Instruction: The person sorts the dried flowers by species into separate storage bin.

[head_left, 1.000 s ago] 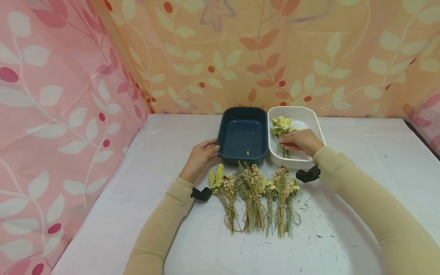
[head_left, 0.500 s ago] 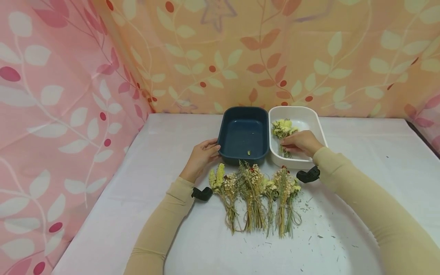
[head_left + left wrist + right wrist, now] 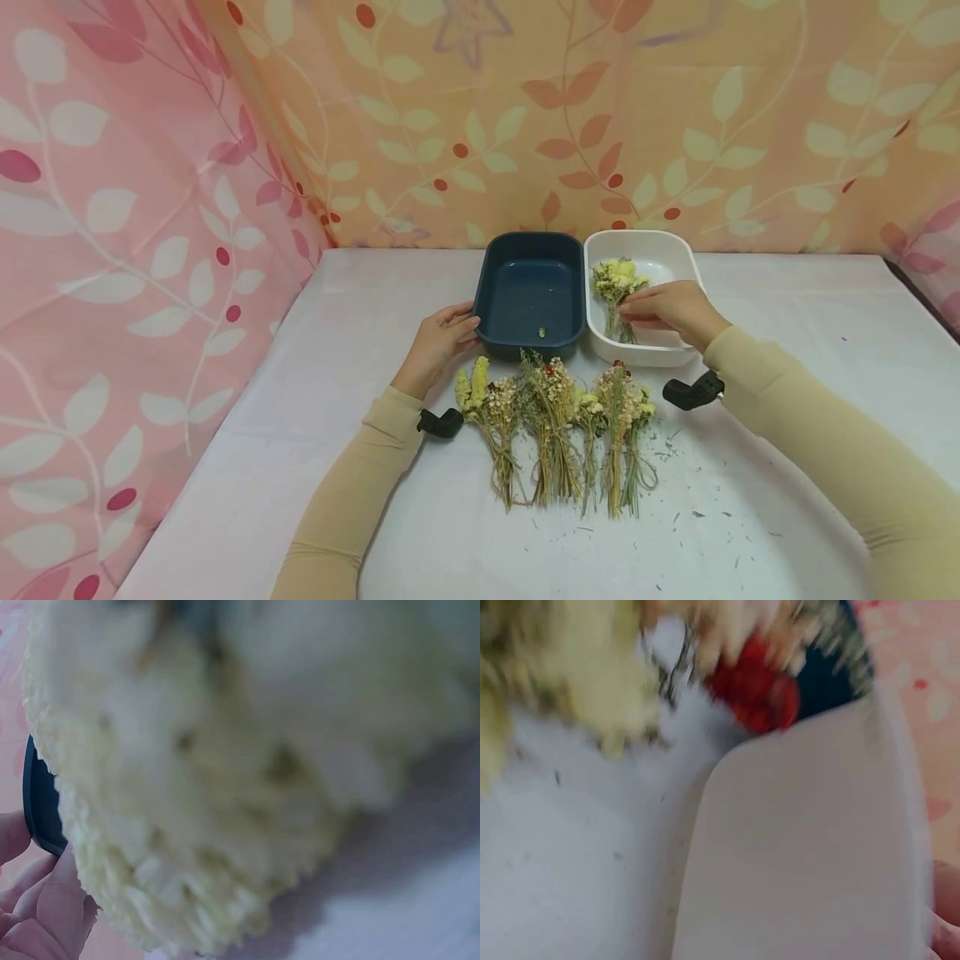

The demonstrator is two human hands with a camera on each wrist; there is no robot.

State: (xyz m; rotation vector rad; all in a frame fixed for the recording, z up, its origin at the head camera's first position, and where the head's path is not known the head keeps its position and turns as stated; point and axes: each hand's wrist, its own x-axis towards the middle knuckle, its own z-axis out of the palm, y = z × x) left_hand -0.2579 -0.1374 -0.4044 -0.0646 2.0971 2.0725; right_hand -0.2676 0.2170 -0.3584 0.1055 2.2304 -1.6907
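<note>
A small yellow flower bunch (image 3: 615, 279) lies in the white tray (image 3: 678, 254) at the back of the table. My right hand (image 3: 636, 312) reaches into that tray and pinches the bunch's stems with its fingertips. To its left stands the dark blue tray (image 3: 495, 258), holding only a tiny flower scrap (image 3: 541, 333). My left hand (image 3: 467, 327) rests with relaxed fingers against the blue tray's near left corner. In the left wrist view a blurred pale yellow flower head (image 3: 195, 787) fills the picture, with the blue tray's edge (image 3: 37, 802) beside my fingers (image 3: 37, 915).
Several dried flower bunches (image 3: 555, 417) tied with twine lie in a row in front of the trays. Bits of stem (image 3: 697, 517) litter the white tablecloth at the right. Leaf-patterned curtains (image 3: 150, 208) close in the left side and the back.
My right arm and wrist have shifted to the right while the fingertips stay at the stems. The left hand and both trays have hardly moved.
</note>
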